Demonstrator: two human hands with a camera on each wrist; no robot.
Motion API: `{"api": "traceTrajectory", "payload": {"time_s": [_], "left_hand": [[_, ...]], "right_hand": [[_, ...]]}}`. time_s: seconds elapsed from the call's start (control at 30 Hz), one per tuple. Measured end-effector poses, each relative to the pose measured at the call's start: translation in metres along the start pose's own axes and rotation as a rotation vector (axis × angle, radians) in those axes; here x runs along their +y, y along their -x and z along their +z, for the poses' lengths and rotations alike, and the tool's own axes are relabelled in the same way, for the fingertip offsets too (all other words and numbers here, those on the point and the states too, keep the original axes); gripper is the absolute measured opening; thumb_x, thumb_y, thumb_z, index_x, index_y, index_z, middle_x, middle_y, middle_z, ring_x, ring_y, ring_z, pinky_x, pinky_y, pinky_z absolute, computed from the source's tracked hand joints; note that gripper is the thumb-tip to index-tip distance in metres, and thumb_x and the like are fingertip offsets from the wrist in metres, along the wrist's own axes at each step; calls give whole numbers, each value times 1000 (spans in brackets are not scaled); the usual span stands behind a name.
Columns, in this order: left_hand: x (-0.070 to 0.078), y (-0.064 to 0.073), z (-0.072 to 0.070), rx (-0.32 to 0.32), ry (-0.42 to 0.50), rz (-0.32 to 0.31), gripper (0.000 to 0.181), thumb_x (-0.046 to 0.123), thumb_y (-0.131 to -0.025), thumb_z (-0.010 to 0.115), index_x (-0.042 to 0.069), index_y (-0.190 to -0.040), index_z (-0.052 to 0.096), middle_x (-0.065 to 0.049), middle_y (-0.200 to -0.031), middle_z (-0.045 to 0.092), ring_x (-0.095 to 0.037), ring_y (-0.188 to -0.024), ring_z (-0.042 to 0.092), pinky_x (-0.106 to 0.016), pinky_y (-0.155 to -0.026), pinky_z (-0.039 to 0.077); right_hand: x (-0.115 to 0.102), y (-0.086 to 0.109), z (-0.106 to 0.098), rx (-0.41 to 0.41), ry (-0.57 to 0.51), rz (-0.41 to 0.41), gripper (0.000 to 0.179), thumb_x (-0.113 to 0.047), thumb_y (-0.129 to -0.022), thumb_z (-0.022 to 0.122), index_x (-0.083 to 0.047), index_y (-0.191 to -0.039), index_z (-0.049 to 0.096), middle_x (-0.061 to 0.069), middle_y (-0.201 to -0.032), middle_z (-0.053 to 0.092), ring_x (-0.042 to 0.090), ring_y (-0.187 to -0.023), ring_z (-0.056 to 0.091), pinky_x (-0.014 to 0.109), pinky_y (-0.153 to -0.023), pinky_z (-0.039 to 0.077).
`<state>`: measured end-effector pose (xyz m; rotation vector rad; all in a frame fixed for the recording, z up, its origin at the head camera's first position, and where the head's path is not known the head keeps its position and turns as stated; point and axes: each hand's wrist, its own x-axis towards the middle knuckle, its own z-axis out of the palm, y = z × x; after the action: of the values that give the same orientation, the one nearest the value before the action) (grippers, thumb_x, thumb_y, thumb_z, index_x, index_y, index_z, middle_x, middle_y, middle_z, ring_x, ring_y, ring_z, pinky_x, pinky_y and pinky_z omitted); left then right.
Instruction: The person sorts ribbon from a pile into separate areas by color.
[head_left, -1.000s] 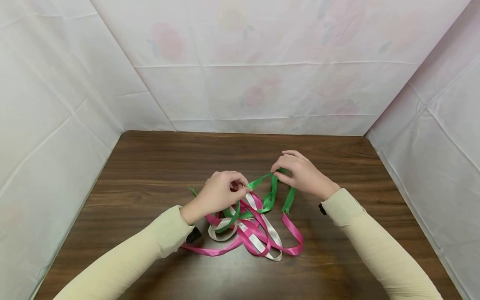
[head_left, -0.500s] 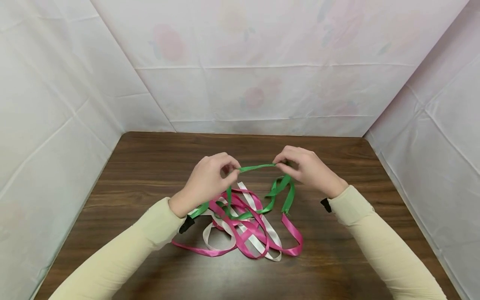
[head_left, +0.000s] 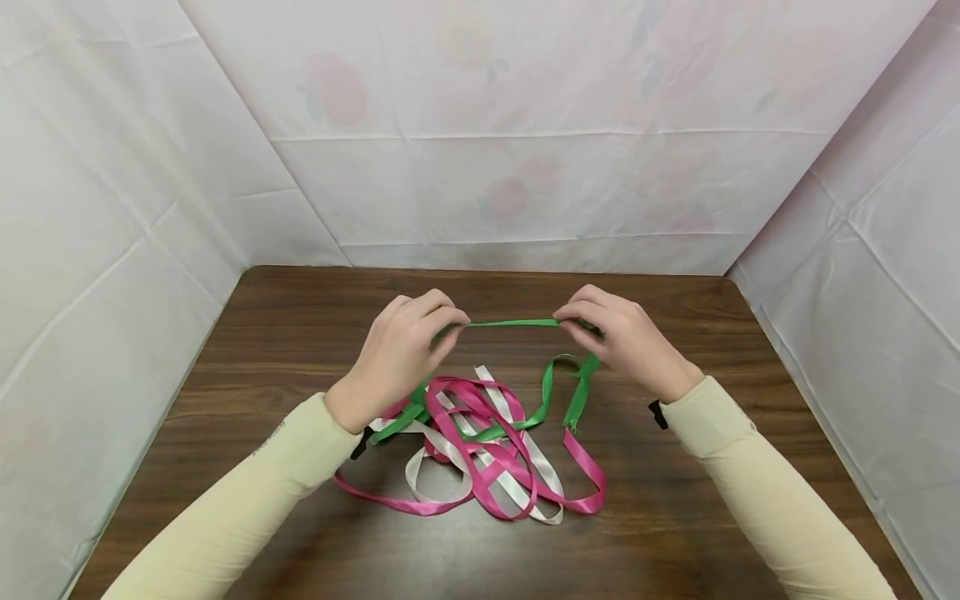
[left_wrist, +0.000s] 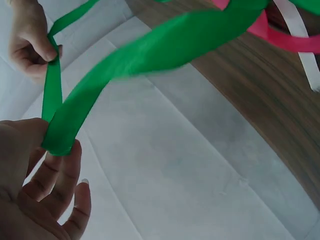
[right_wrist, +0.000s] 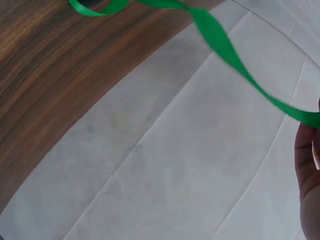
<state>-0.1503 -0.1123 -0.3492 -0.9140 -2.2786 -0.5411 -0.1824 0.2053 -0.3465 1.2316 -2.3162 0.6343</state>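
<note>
A green satin ribbon stretches nearly straight between both hands above the table. My left hand pinches it at the left end of the span, and my right hand pinches it at the right end. In the left wrist view, the ribbon folds over between the left thumb and fingers, with a wide length running to the upper right. More green ribbon hangs below both hands. Beneath them lie a looped pink ribbon and a white ribbon, tangled with green. The left hand and wrist cover part of the pile.
The dark wooden table carries the ribbon pile near its middle. Pale floral-printed cloth rises behind the table, and more white cloth stands at both sides. A frayed green end lies close to the pink ribbon.
My left hand has moved left and away from me, my right hand slightly right and up. The green length between them has grown longer and straighter. Some green ribbon has shifted left.
</note>
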Motion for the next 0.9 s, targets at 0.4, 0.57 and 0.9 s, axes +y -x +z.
{"api": "traceTrajectory", "payload": {"time_s": [0.4,0.57,0.9], "left_hand": [[-11,8,-6,2,25,-51,14,4,-86,82,6,-99,76,-4,-96,69,-19,-73,64,-36,-75,51],[-13,12,-9,-31,63,-110,15,9,-87,83,6,-101,76,-4,-97,71,-20,-78,66,-36,-76,51],[-22,23,-12,-112,122,-179,19,15,-86,83,8,-102,77,-2,-95,73,-17,-77,64,-41,-82,53]], "right_hand": [[8,8,-9,70,75,12,21,4,-86,78,-3,-106,76,6,-102,68,15,-87,64,24,-74,48],[13,15,-14,105,57,43,24,8,-84,78,-3,-105,76,7,-100,68,13,-83,62,20,-71,44],[24,30,-22,135,92,88,29,11,-81,80,-3,-106,77,9,-101,69,11,-77,57,20,-65,40]]}}
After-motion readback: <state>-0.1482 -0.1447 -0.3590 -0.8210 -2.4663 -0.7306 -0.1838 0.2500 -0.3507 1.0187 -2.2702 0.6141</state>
